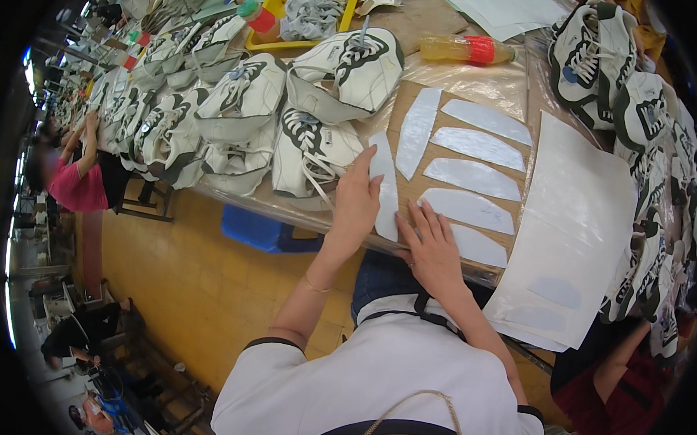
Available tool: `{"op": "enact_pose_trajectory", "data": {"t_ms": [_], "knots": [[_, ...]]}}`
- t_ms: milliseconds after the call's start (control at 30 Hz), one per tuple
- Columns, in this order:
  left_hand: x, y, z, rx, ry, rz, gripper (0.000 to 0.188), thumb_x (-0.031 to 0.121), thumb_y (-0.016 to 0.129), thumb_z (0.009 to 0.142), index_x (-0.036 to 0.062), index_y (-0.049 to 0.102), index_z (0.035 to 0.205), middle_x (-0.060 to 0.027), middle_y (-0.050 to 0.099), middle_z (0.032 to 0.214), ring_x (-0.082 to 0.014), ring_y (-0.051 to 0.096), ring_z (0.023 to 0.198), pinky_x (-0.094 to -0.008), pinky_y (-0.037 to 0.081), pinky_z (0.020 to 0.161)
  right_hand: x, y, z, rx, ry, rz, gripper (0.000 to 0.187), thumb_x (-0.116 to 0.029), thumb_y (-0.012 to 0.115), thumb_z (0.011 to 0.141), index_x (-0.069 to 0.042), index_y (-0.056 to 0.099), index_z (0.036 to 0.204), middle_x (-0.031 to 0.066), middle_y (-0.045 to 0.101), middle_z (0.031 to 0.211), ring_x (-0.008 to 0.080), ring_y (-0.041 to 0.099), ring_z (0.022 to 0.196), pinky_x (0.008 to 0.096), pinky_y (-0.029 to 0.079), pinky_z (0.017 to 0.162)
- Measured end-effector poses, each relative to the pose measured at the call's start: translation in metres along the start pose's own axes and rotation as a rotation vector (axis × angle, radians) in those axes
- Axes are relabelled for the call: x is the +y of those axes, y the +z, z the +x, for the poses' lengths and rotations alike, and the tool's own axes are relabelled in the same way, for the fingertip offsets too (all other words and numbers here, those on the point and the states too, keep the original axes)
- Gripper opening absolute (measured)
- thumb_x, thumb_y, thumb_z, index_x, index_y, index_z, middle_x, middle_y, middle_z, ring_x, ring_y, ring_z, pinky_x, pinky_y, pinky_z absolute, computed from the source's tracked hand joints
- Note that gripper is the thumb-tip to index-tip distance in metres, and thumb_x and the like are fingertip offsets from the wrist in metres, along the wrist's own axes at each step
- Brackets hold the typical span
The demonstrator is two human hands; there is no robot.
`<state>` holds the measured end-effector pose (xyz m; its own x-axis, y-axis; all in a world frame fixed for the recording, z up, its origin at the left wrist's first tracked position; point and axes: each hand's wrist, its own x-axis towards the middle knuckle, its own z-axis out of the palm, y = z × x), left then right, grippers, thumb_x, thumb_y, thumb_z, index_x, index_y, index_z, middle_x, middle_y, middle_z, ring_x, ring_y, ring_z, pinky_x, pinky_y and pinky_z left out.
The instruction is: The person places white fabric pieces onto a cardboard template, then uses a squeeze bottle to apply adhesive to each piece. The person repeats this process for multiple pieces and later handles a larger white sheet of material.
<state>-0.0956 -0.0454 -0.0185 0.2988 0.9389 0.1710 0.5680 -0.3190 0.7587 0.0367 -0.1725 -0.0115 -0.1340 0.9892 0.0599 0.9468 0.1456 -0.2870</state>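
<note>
My left hand (357, 198) has its fingers stretched out and its thumb apart, touching the left edge of a curved whitish piece (385, 189). That piece lies at the left side of a brown cardboard sheet (404, 103). My right hand (433, 241) lies palm down with spread fingers at the sheet's near edge, its index finger close to the same piece. Its other fingertips touch a bottom curved piece (479, 245) and the one above (467, 210). Several similar pieces lie in a column above, and one (418, 133) stands lengthwise to their left.
White and dark green shoes (312, 150) crowd the table's left side; more shoes (596, 57) are stacked at right. A white sheet (573, 227) lies right of the cardboard. Beyond are a bottle (466, 49) and yellow tray (345, 19). A blue stool (255, 229) stands below.
</note>
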Motion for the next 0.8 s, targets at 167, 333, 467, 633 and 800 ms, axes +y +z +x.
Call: {"op": "enact_pose_trajectory", "data": {"t_ms": [167, 333, 467, 633, 800], "knots": [[0.006, 0.003, -0.007, -0.031, -0.007, -0.117, 0.039, -0.004, 0.058, 0.085, -0.0038, 0.052, 0.124, -0.0269, 0.053, 0.128, -0.0384, 0.059, 0.105, -0.0401, 0.049, 0.086, 0.014, 0.006, -0.010, 0.007, -0.009, -0.016, 0.058, -0.036, 0.064, 0.084, -0.014, 0.049, 0.135, 0.0086, 0.043, 0.143, 0.0266, 0.035, 0.136, 0.0472, 0.029, 0.111], [0.006, 0.011, -0.023, 0.031, -0.028, -0.333, 0.032, -0.002, 0.060, 0.087, -0.0021, 0.057, 0.119, -0.0250, 0.055, 0.128, -0.0307, 0.065, 0.093, -0.0332, 0.054, 0.071, 0.012, 0.011, -0.018, 0.069, 0.035, 0.059, 0.051, -0.032, 0.069, 0.081, -0.019, 0.056, 0.129, 0.0103, 0.049, 0.138, 0.0298, 0.039, 0.133, 0.0521, 0.030, 0.109], [0.000, 0.015, -0.025, 0.033, -0.084, -0.253, 0.029, -0.002, 0.061, 0.087, -0.0021, 0.059, 0.116, -0.0235, 0.058, 0.125, -0.0282, 0.066, 0.083, -0.0319, 0.053, 0.067, 0.009, 0.014, -0.020, 0.154, 0.024, 0.054, 0.041, -0.029, 0.070, 0.081, -0.023, 0.062, 0.121, 0.0120, 0.052, 0.133, 0.0334, 0.043, 0.130, 0.0612, 0.026, 0.107], [-0.004, 0.014, -0.025, 0.006, -0.077, -0.276, 0.030, -0.002, 0.061, 0.089, -0.0039, 0.059, 0.118, -0.0198, 0.056, 0.130, -0.0218, 0.064, 0.104, -0.0280, 0.057, 0.077, 0.011, 0.014, -0.021, 0.209, 0.028, 0.118, 0.030, -0.025, 0.068, 0.083, -0.022, 0.067, 0.112, 0.0113, 0.058, 0.124, 0.0348, 0.047, 0.126, 0.0671, 0.021, 0.106], [-0.005, 0.018, -0.028, 0.043, -0.014, -0.098, 0.029, 0.001, 0.063, 0.088, -0.0028, 0.061, 0.116, -0.0195, 0.058, 0.127, -0.0204, 0.066, 0.094, -0.0272, 0.056, 0.070, 0.012, 0.017, -0.024, 0.257, 0.023, 0.079, 0.029, -0.022, 0.069, 0.082, -0.022, 0.068, 0.112, 0.0097, 0.061, 0.118, 0.0344, 0.051, 0.123, 0.0673, 0.019, 0.107]]}}
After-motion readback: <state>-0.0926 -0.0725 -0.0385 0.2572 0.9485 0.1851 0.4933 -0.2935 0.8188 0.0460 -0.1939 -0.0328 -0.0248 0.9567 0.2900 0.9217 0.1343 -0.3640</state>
